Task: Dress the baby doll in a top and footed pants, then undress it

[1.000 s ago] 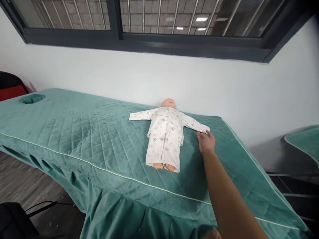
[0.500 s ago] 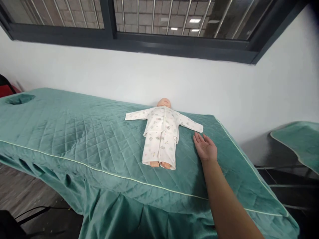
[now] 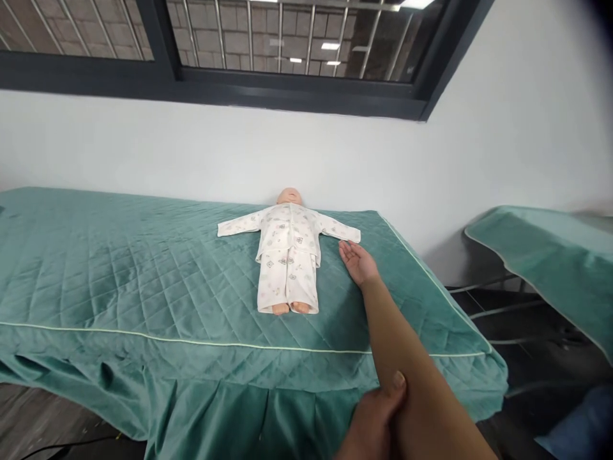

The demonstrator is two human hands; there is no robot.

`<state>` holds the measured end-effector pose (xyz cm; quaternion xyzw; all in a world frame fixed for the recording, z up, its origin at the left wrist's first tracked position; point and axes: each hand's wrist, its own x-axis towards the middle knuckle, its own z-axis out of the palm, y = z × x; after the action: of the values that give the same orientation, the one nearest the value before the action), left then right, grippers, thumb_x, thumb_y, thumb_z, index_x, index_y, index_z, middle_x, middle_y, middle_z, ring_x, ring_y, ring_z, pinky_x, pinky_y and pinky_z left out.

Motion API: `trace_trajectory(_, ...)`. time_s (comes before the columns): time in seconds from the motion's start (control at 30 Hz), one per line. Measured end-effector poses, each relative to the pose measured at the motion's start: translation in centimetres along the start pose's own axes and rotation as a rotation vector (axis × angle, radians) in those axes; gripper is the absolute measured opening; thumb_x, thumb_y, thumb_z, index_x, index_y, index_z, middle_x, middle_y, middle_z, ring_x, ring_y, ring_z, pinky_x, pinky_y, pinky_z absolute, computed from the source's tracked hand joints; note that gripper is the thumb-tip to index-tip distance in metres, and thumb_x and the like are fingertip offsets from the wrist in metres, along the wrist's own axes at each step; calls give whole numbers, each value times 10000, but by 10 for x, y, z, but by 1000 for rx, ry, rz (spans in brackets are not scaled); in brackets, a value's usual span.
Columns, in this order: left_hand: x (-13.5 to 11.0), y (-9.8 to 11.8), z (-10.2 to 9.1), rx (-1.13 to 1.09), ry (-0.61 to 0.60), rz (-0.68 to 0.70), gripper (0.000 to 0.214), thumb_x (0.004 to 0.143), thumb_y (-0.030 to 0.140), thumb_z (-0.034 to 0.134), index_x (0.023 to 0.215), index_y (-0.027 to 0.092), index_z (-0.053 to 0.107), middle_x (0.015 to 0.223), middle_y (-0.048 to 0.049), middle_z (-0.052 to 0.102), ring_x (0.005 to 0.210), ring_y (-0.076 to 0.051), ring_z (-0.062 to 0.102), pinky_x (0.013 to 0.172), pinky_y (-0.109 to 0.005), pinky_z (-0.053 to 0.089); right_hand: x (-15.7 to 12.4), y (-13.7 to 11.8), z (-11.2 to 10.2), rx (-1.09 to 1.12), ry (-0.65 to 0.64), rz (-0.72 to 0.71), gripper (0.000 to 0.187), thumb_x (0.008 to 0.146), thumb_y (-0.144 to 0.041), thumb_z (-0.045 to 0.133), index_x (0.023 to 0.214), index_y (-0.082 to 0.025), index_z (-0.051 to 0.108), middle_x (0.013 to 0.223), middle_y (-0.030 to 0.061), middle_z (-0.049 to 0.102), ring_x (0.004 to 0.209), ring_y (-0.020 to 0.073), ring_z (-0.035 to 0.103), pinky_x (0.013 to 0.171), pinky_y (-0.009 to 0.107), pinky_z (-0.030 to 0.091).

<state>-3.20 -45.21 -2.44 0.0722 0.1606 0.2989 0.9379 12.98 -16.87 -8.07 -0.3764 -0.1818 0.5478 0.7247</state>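
A baby doll (image 3: 289, 249) in a white patterned jacket and trousers lies on its back, arms spread, head toward the wall. Its bare feet show at the trouser ends. My right hand (image 3: 359, 260) is palm up beside the doll's sleeve on the right, with its fingers stretched out and nothing in it. The fingertips are close to the cuff; whether they touch it I cannot tell. At the bottom, my left hand (image 3: 376, 418) grips my right forearm (image 3: 402, 338) near the elbow, thumb on top and the other fingers hidden underneath.
The doll rests on a massage bed with a quilted green cover (image 3: 143, 281) and a gathered skirt. Behind it are a white wall (image 3: 201, 147) and a dark-framed window (image 3: 297, 96). Another green-covered bed (image 3: 541, 249) stands at the right. A cable (image 3: 71, 442) lies on the floor, lower left.
My left hand has come into view and taken hold of my right forearm. The view has turned rightward, so the bed and doll appear further left. My right hand stays by the sleeve.
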Motion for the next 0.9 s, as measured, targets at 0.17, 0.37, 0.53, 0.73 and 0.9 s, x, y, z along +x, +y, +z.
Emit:
trace_trajectory(0.17, 11, -1, 3, -40, 89, 97, 735, 727, 652, 735, 1156, 58, 673, 1115, -203, 719, 1108, -351, 668, 1006, -446, 504, -3, 0, 1, -43, -31, -2, 202, 820, -27, 575, 896, -205, 632, 855, 38, 777, 877, 156, 763, 830, 306, 644)
trace_trajectory(0.37, -3, -13, -11, 48, 68, 153, 939, 451, 486, 955, 1232, 97, 611, 1165, -195, 701, 1125, -380, 668, 1053, -460, 464, -3, 0, 1, -61, -55, -12, 171, 803, -54, 657, 885, -201, 627, 858, 42, 777, 881, 166, 765, 846, 311, 638)
trace_trajectory(0.53, 11, -3, -9, 141, 170, 167, 1016, 466, 554, 934, 1270, 69, 546, 1217, -223, 666, 1138, -366, 660, 1040, -432, 478, -3, 0, 1, -81, -68, -15, 163, 796, -58, 664, 887, -189, 631, 859, 51, 769, 865, 161, 762, 825, 280, 636)
trace_trajectory(0.73, 31, 23, 12, 464, 322, 275, 839, 814, 627, 656, 1455, 131, 439, 1468, -157, 513, 1371, -272, 492, 1148, -339, 367, -5, 0, 2, -103, -79, -21, 171, 796, -49, 608, 877, -196, 643, 843, 40, 773, 861, 147, 756, 800, 267, 641)
trace_trajectory(0.9, 24, 25, 20, 830, 373, 507, 470, 990, 414, 429, 1364, 146, 528, 1469, -132, 449, 1387, -211, 414, 1195, -318, 268, -3, 1, 0, -105, -92, -18, 166, 794, -49, 623, 878, -191, 644, 861, 52, 775, 845, 146, 758, 808, 263, 636)
